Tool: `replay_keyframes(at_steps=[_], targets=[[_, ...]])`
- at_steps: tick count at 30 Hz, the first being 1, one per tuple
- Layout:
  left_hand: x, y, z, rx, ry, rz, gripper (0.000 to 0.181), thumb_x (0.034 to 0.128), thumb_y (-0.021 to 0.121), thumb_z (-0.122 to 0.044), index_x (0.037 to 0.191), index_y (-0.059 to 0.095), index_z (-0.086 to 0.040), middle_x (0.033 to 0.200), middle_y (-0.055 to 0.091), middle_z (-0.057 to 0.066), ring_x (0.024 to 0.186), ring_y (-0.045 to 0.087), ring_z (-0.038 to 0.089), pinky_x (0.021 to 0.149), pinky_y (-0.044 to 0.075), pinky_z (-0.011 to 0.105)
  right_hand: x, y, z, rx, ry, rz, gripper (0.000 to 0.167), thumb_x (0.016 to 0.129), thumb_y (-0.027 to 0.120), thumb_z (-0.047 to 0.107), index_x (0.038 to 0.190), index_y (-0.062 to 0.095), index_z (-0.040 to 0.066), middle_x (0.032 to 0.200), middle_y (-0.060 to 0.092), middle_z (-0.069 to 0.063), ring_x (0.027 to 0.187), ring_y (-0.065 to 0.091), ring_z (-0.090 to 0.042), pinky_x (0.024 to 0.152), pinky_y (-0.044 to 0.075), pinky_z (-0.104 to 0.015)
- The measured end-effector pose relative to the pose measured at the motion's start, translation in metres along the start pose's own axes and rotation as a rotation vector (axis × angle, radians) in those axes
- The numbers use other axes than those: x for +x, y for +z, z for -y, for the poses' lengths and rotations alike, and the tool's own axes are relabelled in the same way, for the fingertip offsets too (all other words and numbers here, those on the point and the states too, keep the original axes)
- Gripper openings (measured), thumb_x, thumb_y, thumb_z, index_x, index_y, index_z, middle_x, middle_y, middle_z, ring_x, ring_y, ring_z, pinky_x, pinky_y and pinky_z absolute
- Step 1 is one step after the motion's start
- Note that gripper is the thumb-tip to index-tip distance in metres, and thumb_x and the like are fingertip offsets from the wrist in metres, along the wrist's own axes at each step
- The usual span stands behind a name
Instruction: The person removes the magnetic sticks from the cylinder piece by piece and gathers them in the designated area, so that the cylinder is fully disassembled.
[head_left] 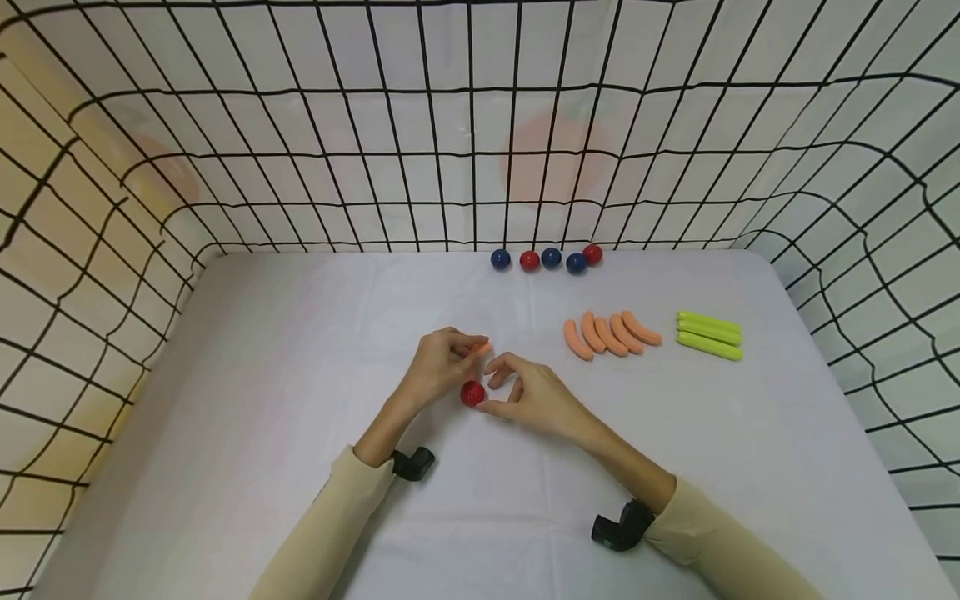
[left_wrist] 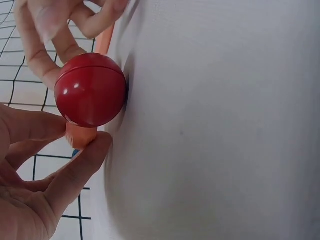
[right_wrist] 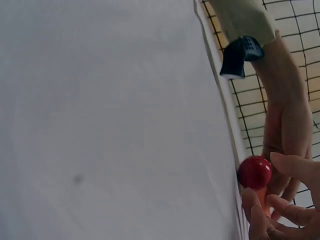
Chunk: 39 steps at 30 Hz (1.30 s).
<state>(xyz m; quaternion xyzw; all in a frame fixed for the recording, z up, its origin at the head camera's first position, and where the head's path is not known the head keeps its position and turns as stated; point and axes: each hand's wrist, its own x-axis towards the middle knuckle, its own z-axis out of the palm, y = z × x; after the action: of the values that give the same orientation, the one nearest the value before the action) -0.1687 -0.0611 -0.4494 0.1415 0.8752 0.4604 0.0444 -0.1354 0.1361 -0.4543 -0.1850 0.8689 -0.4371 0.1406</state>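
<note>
My left hand (head_left: 442,367) pinches an orange sausage-shaped piece (left_wrist: 81,135) between thumb and finger, low over the white tabletop. Right beside that piece sits a glossy red ball (head_left: 472,393) with a seam line, which hides part of it in the left wrist view. My right hand (head_left: 543,400) is at the ball's right side, thumb tip at its near edge and the other fingers loosely bent. In the head view a gap shows between those fingers and the ball. Whether the ball touches the orange piece I cannot tell.
Several orange sausage-shaped pieces (head_left: 603,335) lie in a row to the right, with green sticks (head_left: 708,336) beyond them. Blue balls (head_left: 551,258) and red balls (head_left: 529,262) line the far edge. Black wire netting (head_left: 472,154) surrounds the back and sides of the white table (head_left: 247,358).
</note>
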Motion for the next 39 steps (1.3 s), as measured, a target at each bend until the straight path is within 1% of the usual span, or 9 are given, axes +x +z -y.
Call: replay_keyframes(at_steps=[4,6,13,16,20,27,31,34,39], targets=[[-0.001,0.0,0.001,-0.004,0.005,0.0,0.024,0.0938,0.069,0.001,0.116,0.078,0.0,0.103,0.074,0.019,0.091,0.076,0.028,0.062,0.049,0.014,-0.002,0.01,-0.002,0.067,-0.055,-0.011,0.043,0.087,0.086,0.022,0.122,0.064,0.009,0.11,0.072,-0.008,0.062,0.064,-0.005,0.063,0.051,-0.02],[-0.001,0.0,0.001,-0.009,0.006,0.001,0.025,0.0937,0.069,0.002,0.117,0.078,0.0,0.104,0.074,0.019,0.091,0.076,0.028,0.061,0.048,0.013,-0.002,0.014,-0.003,0.082,-0.074,-0.022,0.041,0.086,0.086,0.02,0.12,0.065,0.01,0.11,0.072,-0.008,0.064,0.065,-0.004,0.065,0.052,-0.019],[-0.001,0.001,0.0,-0.02,0.007,0.013,0.022,0.0954,0.072,-0.004,0.117,0.077,0.0,0.107,0.074,0.019,0.091,0.076,0.027,0.06,0.051,0.015,-0.001,0.017,-0.002,0.067,-0.092,-0.044,0.036,0.089,0.083,0.015,0.12,0.067,0.01,0.108,0.071,-0.006,0.067,0.062,-0.004,0.065,0.05,-0.02],[0.0,0.001,-0.001,-0.014,0.01,0.021,0.024,0.0964,0.073,-0.008,0.118,0.077,0.0,0.107,0.074,0.018,0.092,0.076,0.027,0.062,0.054,0.016,-0.002,0.014,-0.004,0.069,-0.109,-0.029,0.035,0.09,0.081,0.014,0.123,0.068,0.011,0.11,0.072,-0.005,0.068,0.061,-0.005,0.063,0.049,-0.02],[0.002,0.0,-0.002,-0.01,0.008,0.041,0.027,0.0978,0.072,-0.013,0.121,0.076,0.0,0.107,0.074,0.018,0.093,0.076,0.028,0.064,0.052,0.016,-0.003,0.01,-0.008,0.043,-0.147,0.003,0.037,0.092,0.079,0.013,0.128,0.068,0.011,0.114,0.071,-0.005,0.071,0.06,-0.006,0.064,0.048,-0.02],[0.0,-0.001,-0.002,-0.037,-0.007,0.063,0.031,0.0963,0.073,-0.011,0.125,0.073,0.0,0.106,0.074,0.019,0.093,0.074,0.028,0.062,0.05,0.017,-0.004,0.008,-0.014,-0.011,-0.154,0.062,0.038,0.097,0.073,0.015,0.134,0.067,0.017,0.119,0.065,-0.005,0.08,0.06,-0.007,0.073,0.052,-0.022],[0.0,0.001,0.0,-0.055,-0.006,0.039,0.029,0.0953,0.075,-0.013,0.121,0.076,0.0,0.105,0.077,0.019,0.092,0.074,0.028,0.059,0.05,0.017,-0.003,0.01,-0.015,-0.014,-0.163,0.065,0.035,0.096,0.075,0.017,0.13,0.066,0.017,0.118,0.064,-0.005,0.079,0.06,-0.007,0.073,0.053,-0.022],[0.001,0.004,0.002,-0.065,0.004,0.008,0.026,0.0948,0.076,-0.015,0.116,0.077,0.0,0.105,0.078,0.018,0.091,0.075,0.028,0.058,0.051,0.017,-0.002,0.012,-0.015,-0.005,-0.17,0.043,0.033,0.094,0.077,0.018,0.126,0.066,0.016,0.116,0.066,-0.003,0.077,0.06,-0.007,0.071,0.052,-0.022],[0.002,0.005,0.002,-0.094,-0.018,-0.022,0.025,0.0937,0.078,-0.013,0.114,0.078,0.0,0.105,0.078,0.018,0.092,0.076,0.028,0.057,0.051,0.016,-0.002,0.014,-0.015,0.001,-0.168,0.004,0.033,0.093,0.078,0.018,0.124,0.068,0.016,0.112,0.068,0.001,0.078,0.06,-0.008,0.067,0.05,-0.021]])
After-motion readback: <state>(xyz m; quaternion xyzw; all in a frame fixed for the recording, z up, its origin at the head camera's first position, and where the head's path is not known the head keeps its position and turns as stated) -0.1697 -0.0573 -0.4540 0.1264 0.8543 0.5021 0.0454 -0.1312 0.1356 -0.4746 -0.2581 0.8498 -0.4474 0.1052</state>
